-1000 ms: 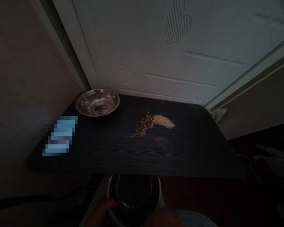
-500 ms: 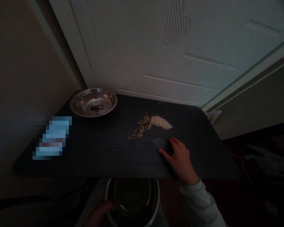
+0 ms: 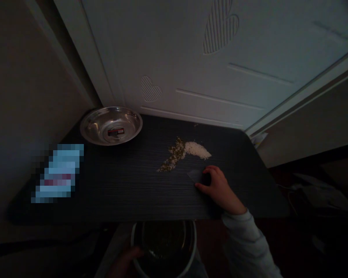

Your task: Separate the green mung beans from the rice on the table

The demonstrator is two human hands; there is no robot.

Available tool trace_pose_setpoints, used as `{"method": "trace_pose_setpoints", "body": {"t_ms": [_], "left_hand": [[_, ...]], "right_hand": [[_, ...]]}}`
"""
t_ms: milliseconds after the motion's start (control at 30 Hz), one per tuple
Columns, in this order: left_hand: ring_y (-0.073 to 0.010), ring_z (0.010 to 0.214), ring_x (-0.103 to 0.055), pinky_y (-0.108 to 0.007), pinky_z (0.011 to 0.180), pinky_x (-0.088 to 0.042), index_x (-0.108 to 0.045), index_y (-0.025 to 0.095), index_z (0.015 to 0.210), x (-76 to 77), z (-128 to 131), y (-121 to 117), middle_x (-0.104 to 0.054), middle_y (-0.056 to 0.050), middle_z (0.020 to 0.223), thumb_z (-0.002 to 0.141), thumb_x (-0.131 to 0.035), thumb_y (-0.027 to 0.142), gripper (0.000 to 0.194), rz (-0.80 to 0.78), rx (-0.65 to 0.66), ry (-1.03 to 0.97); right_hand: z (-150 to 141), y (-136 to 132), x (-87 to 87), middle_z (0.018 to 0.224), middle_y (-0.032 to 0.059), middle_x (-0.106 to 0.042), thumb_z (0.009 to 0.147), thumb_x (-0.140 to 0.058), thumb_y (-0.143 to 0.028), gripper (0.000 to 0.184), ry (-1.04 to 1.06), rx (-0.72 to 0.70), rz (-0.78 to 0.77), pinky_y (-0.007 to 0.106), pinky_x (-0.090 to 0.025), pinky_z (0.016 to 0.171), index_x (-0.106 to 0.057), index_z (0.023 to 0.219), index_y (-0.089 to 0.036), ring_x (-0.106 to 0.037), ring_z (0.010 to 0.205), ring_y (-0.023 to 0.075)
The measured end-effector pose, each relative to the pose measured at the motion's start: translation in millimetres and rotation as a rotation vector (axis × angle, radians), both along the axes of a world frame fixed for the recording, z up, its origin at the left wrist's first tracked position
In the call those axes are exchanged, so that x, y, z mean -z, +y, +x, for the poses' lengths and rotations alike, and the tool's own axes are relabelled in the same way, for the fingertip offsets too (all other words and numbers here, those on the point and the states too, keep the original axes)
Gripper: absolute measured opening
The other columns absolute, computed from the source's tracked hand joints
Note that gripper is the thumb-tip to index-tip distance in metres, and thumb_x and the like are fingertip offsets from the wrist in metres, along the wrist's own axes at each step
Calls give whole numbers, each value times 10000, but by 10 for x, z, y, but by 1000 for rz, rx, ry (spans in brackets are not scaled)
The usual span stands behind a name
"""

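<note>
My right hand (image 3: 216, 186) rests at the table's front right, thumb and fingers curled around a thin translucent plastic piece (image 3: 195, 175) that lies nearly flat on the dark surface. Just beyond it is a pile of pale grains (image 3: 197, 149), like rice, joined on its left to a patch of greenish grains (image 3: 175, 154) mixed with pale ones. Below the table edge, my left hand (image 3: 130, 255) grips the left rim of a round light-rimmed bowl (image 3: 193, 253). Dark greenish contents show dimly inside; the fingers under the rim are hidden.
A shiny metal basin (image 3: 135, 125) with a small dark-and-red object inside stands at the table's back left. A blurred-out bright screen (image 3: 58, 173) lies near the left edge. Behind the dark table (image 3: 118, 193) rises a white door (image 3: 185, 50) with heart patterns.
My right fingers have curled in closer around the plastic piece. The view has shifted slightly; the grains look the same, and my left hand stays at the bowl.
</note>
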State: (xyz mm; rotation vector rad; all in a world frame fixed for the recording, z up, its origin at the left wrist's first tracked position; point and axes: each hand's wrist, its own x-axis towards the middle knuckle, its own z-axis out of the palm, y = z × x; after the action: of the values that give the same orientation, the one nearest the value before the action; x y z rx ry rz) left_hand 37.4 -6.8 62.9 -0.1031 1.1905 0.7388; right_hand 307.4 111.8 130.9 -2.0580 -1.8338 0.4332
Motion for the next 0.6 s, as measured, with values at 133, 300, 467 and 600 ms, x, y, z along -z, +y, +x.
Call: {"method": "trace_pose_setpoints", "body": {"t_ms": [133,300,467,600], "left_hand": [[-361,954,-644,-484,892,-436,-720,181,683,-18,1,76,-756,-65,673,497,-664,109,208,-26,33,25],[-353,972,-636,-441,899,-440,-677,159,571,4,-96,160,-743,-86,632,509,-649,97,92,-4,57,-59],[-316,972,-640,-425,939,-407,-680,172,633,39,-273,212,-731,-61,625,574,-617,77,129,9,114,-76],[-313,886,-667,-414,920,-412,-662,171,566,0,-380,242,-714,-61,576,574,-619,81,100,-1,179,-75]], "right_hand": [[16,71,-63,1053,86,-494,605,-680,-281,313,16,-16,-87,407,-413,887,-512,855,-197,-491,1022,248],[-23,125,-109,992,77,-484,585,-668,-201,231,-5,32,-171,355,-421,882,-513,755,-184,-496,982,221],[-80,75,-114,953,67,-520,617,-648,-201,294,6,115,-143,357,-428,874,-549,892,-161,-529,921,203],[-108,65,-151,1029,114,-539,646,-664,-220,446,7,188,-234,334,-428,880,-522,1055,-112,-540,970,213]]}}
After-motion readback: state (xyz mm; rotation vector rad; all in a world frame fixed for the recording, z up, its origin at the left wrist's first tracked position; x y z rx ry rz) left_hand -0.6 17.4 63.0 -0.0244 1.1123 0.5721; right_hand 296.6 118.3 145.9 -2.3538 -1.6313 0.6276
